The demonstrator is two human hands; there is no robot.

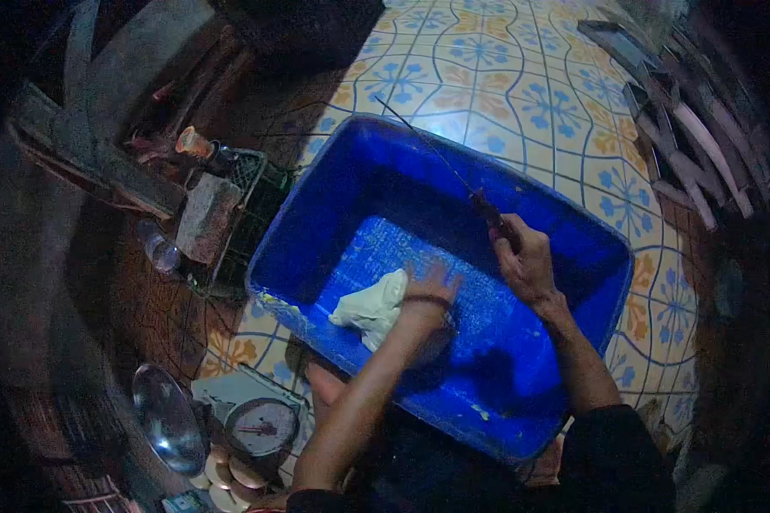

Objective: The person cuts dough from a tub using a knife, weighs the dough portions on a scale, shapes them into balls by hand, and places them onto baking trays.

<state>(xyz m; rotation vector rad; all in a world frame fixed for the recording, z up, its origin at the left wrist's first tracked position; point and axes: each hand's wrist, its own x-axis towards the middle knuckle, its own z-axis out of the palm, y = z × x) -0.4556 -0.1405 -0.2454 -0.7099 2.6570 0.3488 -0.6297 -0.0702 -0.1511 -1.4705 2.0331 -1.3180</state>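
Observation:
A large blue tub (298, 321) stands on the tiled floor in front of me. On its bottom, left of the middle, lies a pale, soft lump like dough (370, 309). My left hand (429, 295) reaches into the tub beside the lump's right side, with its fingers spread and somewhat blurred. Over the right part of the tub, my right hand (524, 256) is closed round the dark handle of a long, thin tool (432, 147), which points up and to the left past the tub's far rim.
A dial scale (261, 427) and a metal bowl (169, 419) are at the lower left. Left of the tub are a dark crate (246, 184) and a block (207, 218). Wooden pieces (701, 137) lie at the upper right.

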